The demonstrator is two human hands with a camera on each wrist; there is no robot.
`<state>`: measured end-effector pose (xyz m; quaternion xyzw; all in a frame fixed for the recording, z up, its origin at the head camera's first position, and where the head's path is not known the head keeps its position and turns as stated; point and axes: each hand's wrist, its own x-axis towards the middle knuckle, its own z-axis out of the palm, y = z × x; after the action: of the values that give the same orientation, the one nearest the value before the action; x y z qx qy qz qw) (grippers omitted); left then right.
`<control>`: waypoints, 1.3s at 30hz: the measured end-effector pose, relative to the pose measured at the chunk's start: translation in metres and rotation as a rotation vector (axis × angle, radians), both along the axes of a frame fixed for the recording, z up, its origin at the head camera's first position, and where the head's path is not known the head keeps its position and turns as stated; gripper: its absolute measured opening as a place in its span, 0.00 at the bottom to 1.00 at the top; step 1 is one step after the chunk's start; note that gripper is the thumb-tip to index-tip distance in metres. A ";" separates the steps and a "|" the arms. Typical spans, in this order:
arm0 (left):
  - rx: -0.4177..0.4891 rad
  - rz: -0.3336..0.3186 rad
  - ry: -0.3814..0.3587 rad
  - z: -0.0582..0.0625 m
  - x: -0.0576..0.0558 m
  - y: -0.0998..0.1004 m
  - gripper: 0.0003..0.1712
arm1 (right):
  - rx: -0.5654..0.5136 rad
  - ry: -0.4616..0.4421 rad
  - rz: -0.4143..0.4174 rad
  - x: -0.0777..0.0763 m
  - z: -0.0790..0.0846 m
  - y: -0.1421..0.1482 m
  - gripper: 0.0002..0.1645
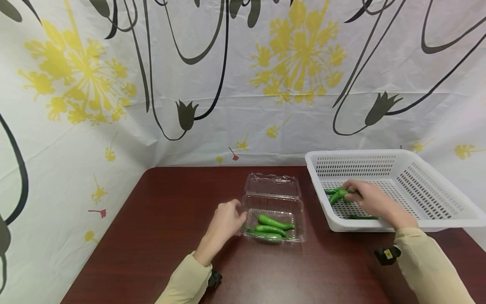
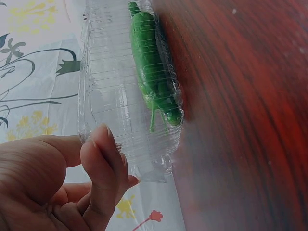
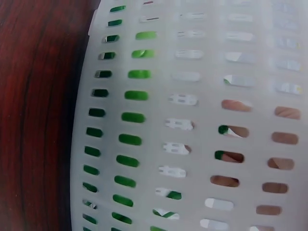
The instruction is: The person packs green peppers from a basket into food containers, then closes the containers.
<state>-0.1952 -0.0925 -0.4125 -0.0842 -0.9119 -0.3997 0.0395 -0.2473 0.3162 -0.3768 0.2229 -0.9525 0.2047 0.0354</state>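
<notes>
My right hand (image 1: 370,202) pinches a pepper (image 1: 343,194) in my two-o'clock basket (image 1: 452,202), others (image 1: 362,218) left; my left hand (image 1: 225,218) grips the box (image 1: 273,204), three peppers (image 1: 270,230) in.

Container (image 1: 273,204): clear thin plastic, glossy, ribbed. Peppers (image 1: 275,222): smooth, glossy skin. Basket (image 1: 364,225): matt plastic, perforated. Table (image 1: 171,219): wood-grain surface, polished sheen. Backdrop (image 1: 243,80): creased, cloth-like sheet.

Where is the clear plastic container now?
In the head view, the clear container lies on the table, right of the left hand and left of the white basket.
</notes>
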 end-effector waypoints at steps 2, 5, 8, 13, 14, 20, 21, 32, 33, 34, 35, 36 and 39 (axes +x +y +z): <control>0.000 -0.001 -0.001 0.000 0.000 0.000 0.18 | 0.002 0.015 -0.005 0.001 0.001 -0.001 0.12; -0.001 -0.003 0.003 0.000 0.000 0.000 0.18 | -0.004 0.041 -0.005 0.002 0.003 -0.002 0.12; -0.003 -0.006 0.009 0.000 0.000 0.000 0.18 | -0.007 0.086 -0.005 0.003 0.004 -0.003 0.13; -0.007 -0.005 0.007 0.000 0.000 0.000 0.18 | -0.010 0.133 -0.016 0.006 0.005 -0.003 0.13; -0.008 -0.005 0.008 0.000 0.000 0.000 0.18 | -0.008 0.138 -0.018 0.006 0.005 -0.003 0.13; -0.004 -0.007 0.007 0.001 0.000 0.000 0.18 | -0.015 0.181 -0.016 0.010 0.007 -0.006 0.12; -0.003 -0.007 0.007 0.001 0.000 0.000 0.18 | -0.017 0.190 -0.015 0.011 0.007 -0.007 0.12; -0.005 -0.010 0.002 0.001 0.000 0.000 0.18 | -0.011 0.237 -0.017 0.016 0.009 -0.011 0.13; -0.005 -0.010 0.001 0.000 0.000 -0.001 0.18 | -0.016 0.242 -0.017 0.017 0.009 -0.011 0.13; -0.005 -0.010 0.001 0.001 0.001 -0.001 0.18 | -0.022 0.244 -0.016 0.017 0.009 -0.012 0.13; -0.005 -0.010 0.000 0.001 0.001 0.000 0.19 | -0.029 0.245 -0.014 0.017 0.009 -0.012 0.13; -0.005 -0.010 0.001 0.001 0.001 0.000 0.19 | -0.036 0.245 -0.012 0.017 0.008 -0.013 0.14; -0.005 -0.011 0.000 0.001 0.001 0.000 0.19 | -0.050 0.253 -0.006 0.017 0.007 -0.014 0.14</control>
<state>-0.1943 -0.0927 -0.4119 -0.0891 -0.9125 -0.3976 0.0371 -0.2301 0.3021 -0.3695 0.2432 -0.9356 0.1985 0.1615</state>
